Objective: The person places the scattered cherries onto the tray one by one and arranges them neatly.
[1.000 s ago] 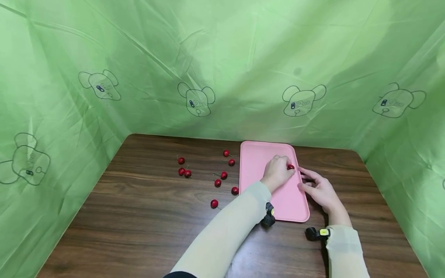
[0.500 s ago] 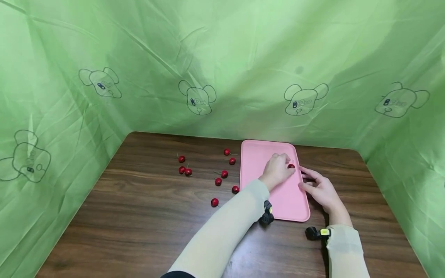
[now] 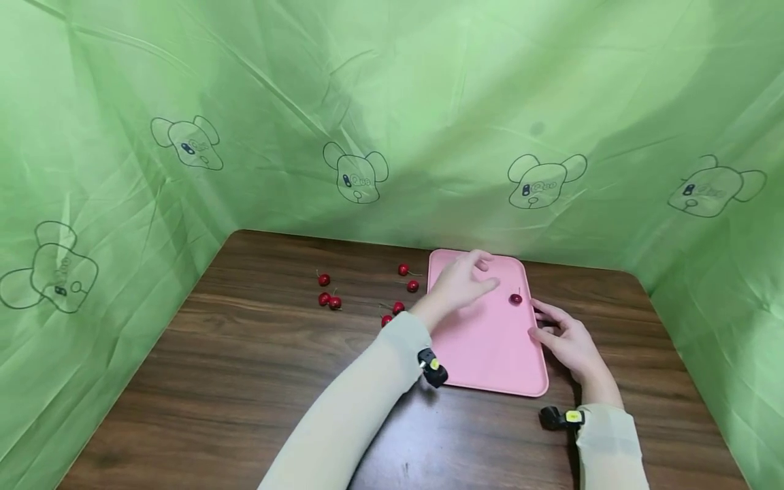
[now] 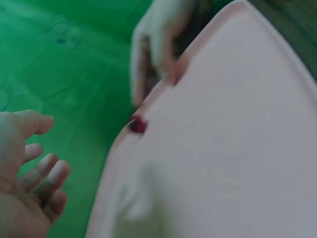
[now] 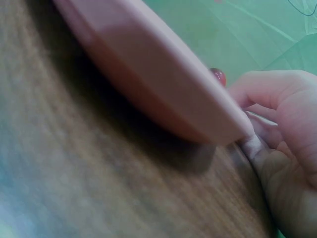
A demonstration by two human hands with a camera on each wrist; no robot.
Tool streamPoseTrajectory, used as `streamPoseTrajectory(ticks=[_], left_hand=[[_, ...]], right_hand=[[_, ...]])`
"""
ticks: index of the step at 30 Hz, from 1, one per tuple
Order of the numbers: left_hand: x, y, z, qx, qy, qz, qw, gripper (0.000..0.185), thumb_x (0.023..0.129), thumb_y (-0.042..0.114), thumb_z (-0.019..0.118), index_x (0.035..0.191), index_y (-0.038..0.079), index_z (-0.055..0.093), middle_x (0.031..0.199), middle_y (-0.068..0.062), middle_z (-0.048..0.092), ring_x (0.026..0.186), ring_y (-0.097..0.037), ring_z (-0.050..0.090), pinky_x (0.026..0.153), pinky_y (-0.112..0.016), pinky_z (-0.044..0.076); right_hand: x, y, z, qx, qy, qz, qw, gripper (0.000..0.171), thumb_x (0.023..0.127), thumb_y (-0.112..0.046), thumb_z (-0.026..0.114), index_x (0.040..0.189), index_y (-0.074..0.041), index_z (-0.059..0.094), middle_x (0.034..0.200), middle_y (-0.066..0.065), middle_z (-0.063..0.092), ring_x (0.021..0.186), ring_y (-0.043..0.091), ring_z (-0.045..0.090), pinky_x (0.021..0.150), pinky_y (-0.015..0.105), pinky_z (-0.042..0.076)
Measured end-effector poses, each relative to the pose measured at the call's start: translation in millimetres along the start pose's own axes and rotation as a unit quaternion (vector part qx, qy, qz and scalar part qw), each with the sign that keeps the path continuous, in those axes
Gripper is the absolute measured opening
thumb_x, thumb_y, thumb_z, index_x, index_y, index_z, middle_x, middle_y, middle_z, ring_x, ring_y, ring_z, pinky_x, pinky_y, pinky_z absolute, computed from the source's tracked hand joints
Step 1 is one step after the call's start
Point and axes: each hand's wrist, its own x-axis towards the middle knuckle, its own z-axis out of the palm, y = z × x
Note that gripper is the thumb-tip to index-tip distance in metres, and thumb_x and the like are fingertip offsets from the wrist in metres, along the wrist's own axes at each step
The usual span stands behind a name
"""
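Cherry (image 3: pixel 516 299) lies alone on the pink tray (image 3: pixel 490 354), close to its right rim, right of centre in the head view. Left hand (image 3: pixel 461 283) hovers over the tray's upper left part, fingers loose and spread, holding nothing. Right hand (image 3: pixel 563 337) rests on the table (image 3: pixel 245 381) with fingertips touching the tray's right edge. Loose cherries (image 3: pixel 329 299) sit left of the tray; bare wood fills the lower left.
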Motion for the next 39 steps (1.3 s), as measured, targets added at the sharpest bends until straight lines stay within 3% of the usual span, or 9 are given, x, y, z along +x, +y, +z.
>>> streamPoseTrajectory(ticks=[4,12,16,22,31,39], left_hand=[[-11.2,-12.8,-32.1,-0.011,0.012,0.006,0.9999,0.054,0.102,0.027,0.079,0.149,0.008,0.062,0.132,-0.012,0.07,0.09,-0.013,0.069,0.082,-0.024,0.055],[-39.1,-36.9,-87.8,0.0,0.044,0.01,0.999,0.056,0.101,0.025,0.079,0.151,0.008,0.061,0.131,-0.012,0.071,0.096,-0.021,0.071,0.084,-0.033,0.057],[-58.5,-52.5,-112.4,0.0,0.068,-0.002,0.9977,0.06,0.1,0.029,0.081,0.152,0.01,0.06,0.131,-0.011,0.072,0.092,-0.018,0.072,0.08,-0.035,0.06],[-90.9,-83.2,-150.5,0.006,0.13,-0.04,0.9907,0.059,0.098,0.028,0.083,0.15,0.01,0.062,0.13,-0.013,0.073,0.098,-0.025,0.073,0.091,-0.046,0.057],[-131.2,-132.2,-184.1,0.039,0.199,-0.087,0.9753,0.055,0.1,0.028,0.08,0.148,0.008,0.063,0.13,-0.02,0.071,0.097,-0.029,0.071,0.081,-0.043,0.055],[-146.8,-160.5,-201.9,0.035,0.243,-0.115,0.9626,0.047,0.1,0.028,0.079,0.143,0.01,0.068,0.124,-0.015,0.075,0.094,-0.027,0.068,0.075,-0.034,0.052]], right_hand=[[-1,-1,2,-0.001,-0.001,0.0,1.0,0.064,0.102,-0.009,0.077,0.161,-0.003,0.052,0.141,0.031,0.064,0.097,0.0,0.068,0.082,0.016,0.056],[-3,-3,0,-0.007,-0.003,0.003,1.0,0.065,0.102,-0.011,0.078,0.161,-0.004,0.052,0.141,0.032,0.064,0.097,0.001,0.069,0.082,0.016,0.056],[-6,-1,-3,-0.011,-0.004,0.002,1.0,0.065,0.102,-0.011,0.077,0.161,-0.004,0.052,0.141,0.031,0.064,0.097,0.001,0.069,0.081,0.016,0.056],[-2,-3,-2,-0.014,-0.003,0.0,1.0,0.064,0.102,-0.012,0.077,0.161,-0.005,0.052,0.141,0.031,0.064,0.097,0.001,0.068,0.082,0.016,0.056],[-2,-2,-3,-0.013,0.0,0.001,1.0,0.064,0.102,-0.011,0.076,0.161,-0.004,0.052,0.141,0.032,0.063,0.097,0.0,0.068,0.082,0.016,0.056],[-2,-1,0,-0.004,0.003,0.001,1.0,0.063,0.102,-0.011,0.076,0.161,-0.004,0.053,0.141,0.032,0.064,0.097,0.001,0.068,0.081,0.017,0.056]])
